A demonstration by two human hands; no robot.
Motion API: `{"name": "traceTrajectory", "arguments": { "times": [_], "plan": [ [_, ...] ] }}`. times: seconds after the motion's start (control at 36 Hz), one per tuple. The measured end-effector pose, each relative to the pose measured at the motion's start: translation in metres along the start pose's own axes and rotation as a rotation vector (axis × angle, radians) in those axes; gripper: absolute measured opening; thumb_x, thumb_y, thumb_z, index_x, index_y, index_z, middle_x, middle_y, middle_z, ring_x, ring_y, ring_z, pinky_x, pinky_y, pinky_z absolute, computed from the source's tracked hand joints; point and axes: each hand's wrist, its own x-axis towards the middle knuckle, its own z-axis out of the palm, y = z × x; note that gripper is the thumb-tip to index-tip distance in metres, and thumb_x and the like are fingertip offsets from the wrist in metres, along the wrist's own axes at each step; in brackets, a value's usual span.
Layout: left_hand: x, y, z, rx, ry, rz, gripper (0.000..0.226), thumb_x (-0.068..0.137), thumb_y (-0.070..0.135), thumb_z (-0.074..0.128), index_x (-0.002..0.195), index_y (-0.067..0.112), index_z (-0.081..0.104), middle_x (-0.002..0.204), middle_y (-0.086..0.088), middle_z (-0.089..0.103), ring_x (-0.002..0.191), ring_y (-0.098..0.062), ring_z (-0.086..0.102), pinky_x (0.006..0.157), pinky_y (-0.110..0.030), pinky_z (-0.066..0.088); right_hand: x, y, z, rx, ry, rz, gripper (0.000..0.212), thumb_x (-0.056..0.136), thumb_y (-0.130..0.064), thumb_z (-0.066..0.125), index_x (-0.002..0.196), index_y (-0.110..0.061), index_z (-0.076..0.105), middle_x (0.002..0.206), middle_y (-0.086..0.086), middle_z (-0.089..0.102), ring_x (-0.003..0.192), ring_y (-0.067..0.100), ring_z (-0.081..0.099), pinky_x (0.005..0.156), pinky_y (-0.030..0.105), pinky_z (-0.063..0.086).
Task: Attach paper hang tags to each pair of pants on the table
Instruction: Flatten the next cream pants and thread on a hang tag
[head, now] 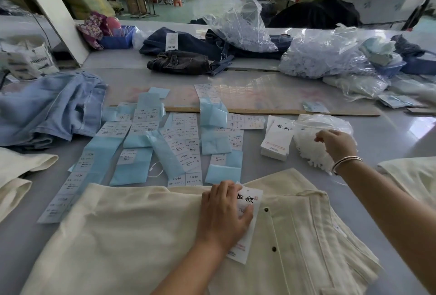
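Cream pants [132, 235] lie spread on the table in front of me, waistband and dark buttons to the right. My left hand [224, 212] presses a white paper hang tag [247, 202] flat on the pants near the waistband. My right hand [335, 143] reaches into a clear bag of white plastic fasteners [311, 148], fingers curled among them. A stack of white hang tags [277, 139] stands left of that bag. Several sheets of size stickers on blue backing [165, 143] cover the table's middle.
Light blue jeans [47, 108] lie at the left, dark jeans [184, 61] at the back. More cream pants sit at the left edge [18, 172] and the right edge [410, 174]. A wooden ruler [283, 111] crosses the table. Big clear bags [325, 58] fill the back right.
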Motion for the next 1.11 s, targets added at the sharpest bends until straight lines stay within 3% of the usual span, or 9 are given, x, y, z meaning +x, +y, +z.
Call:
{"name": "traceTrajectory", "arguments": {
  "times": [0.14,0.28,0.36,0.44,0.58,0.64,0.75,0.94,1.11],
  "plan": [
    [-0.001,-0.006,-0.008,-0.011,-0.083,0.099,0.058,0.078,0.056,0.038,0.118,0.021,0.059,0.115,0.004,0.059,0.104,-0.02,0.056,0.088,-0.035,0.045,-0.047,-0.011,-0.005,-0.204,-0.152,-0.271,0.024,0.086,-0.019,0.059,0.065,-0.02,0.07,0.053,-0.002,0.058,0.051,0.012,0.044,0.055,0.027,0.03],
    [-0.01,-0.036,-0.021,0.146,-0.124,0.38,0.064,0.073,0.06,0.046,0.127,0.025,0.049,0.123,0.006,0.058,0.109,-0.019,0.058,0.093,-0.035,0.034,-0.105,-0.021,0.002,0.711,-0.46,0.121,0.03,0.091,-0.002,0.042,0.066,0.0,0.058,0.059,0.011,0.064,0.056,0.02,0.064,0.055,0.025,0.055],
    [-0.012,-0.055,-0.034,0.329,-0.094,0.43,0.084,0.067,0.08,0.039,0.133,0.028,0.035,0.124,0.004,0.059,0.112,-0.017,0.054,0.094,-0.035,0.029,-0.132,-0.022,0.015,0.803,-0.676,0.343,0.017,0.083,-0.008,0.047,0.068,-0.005,0.054,0.049,0.002,0.044,0.035,0.011,0.037,0.034,0.02,0.034],
    [-0.012,-0.055,-0.047,0.39,-0.077,0.418,0.09,0.059,0.083,0.051,0.129,0.029,0.038,0.121,0.002,0.061,0.109,-0.018,0.059,0.094,-0.036,0.035,-0.153,-0.019,0.033,0.733,-0.783,0.336,0.015,0.079,-0.011,0.055,0.064,-0.011,0.053,0.045,-0.003,0.03,0.033,0.006,0.019,0.035,0.014,0.015],
    [-0.032,-0.03,-0.044,0.041,-0.041,0.39,0.041,0.079,0.056,0.052,0.106,0.028,0.065,0.12,0.003,0.061,0.106,-0.017,0.06,0.089,-0.03,0.034,-0.173,-0.003,0.057,0.726,-0.678,0.26,0.018,0.091,-0.018,0.056,0.087,-0.005,0.068,0.048,-0.002,0.028,0.038,0.007,0.021,0.037,0.016,0.016],
    [-0.043,-0.021,-0.031,-0.002,-0.097,0.281,0.05,0.082,0.06,0.048,0.117,0.028,0.062,0.132,0.004,0.056,0.119,-0.015,0.054,0.095,-0.027,0.04,-0.177,0.004,0.063,0.777,-0.643,0.281,0.017,0.086,-0.018,0.06,0.091,-0.007,0.071,0.048,-0.002,0.032,0.038,0.007,0.024,0.036,0.017,0.021],
    [-0.051,-0.022,-0.012,-0.083,-0.184,0.07,0.064,0.088,0.066,0.035,0.144,0.034,0.034,0.155,0.016,0.024,0.141,-0.003,0.02,0.11,-0.022,0.018,-0.178,0.012,0.066,0.852,-0.527,0.343,0.018,0.087,-0.009,0.06,0.075,-0.005,0.073,0.059,0.006,0.058,0.039,0.007,0.035,0.039,0.018,0.029],
    [-0.045,-0.012,-0.023,-0.511,0.106,-0.095,0.033,0.096,0.019,0.056,0.128,0.015,0.061,0.131,0.001,0.061,0.123,-0.011,0.056,0.104,-0.024,0.041,-0.184,0.015,0.067,0.844,-0.476,0.265,0.012,0.087,-0.018,0.061,0.085,-0.009,0.07,0.045,-0.002,0.026,0.034,0.007,0.018,0.036,0.014,0.014],
    [-0.052,-0.009,-0.024,-0.727,0.139,-0.208,0.035,0.098,0.024,0.045,0.13,0.023,0.059,0.116,-0.003,0.069,0.107,-0.011,0.06,0.085,-0.026,0.047,-0.198,0.011,0.072,0.592,-0.489,0.048,0.015,0.088,-0.012,0.063,0.079,-0.011,0.075,0.048,-0.003,0.05,0.04,0.006,0.039,0.037,0.016,0.033]
  ]
}}
